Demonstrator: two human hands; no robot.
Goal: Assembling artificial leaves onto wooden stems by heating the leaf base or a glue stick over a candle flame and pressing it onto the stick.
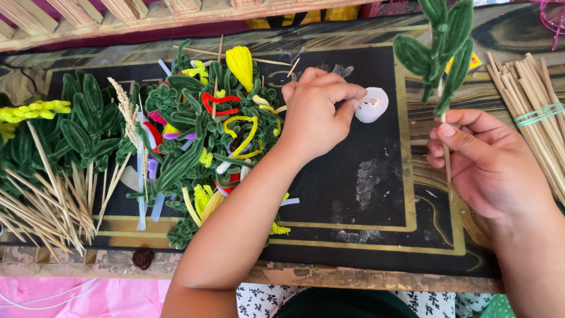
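Green chenille stem (438, 50) on a thin stick, pinched upright in right hand (485, 168). Left hand (315, 115) curled shut, fingertips at a white candle (372, 105) just to its right; possibly pinching something small, hard to tell. Pipe-cleaner pile (206, 135) left of it on table (353, 188).
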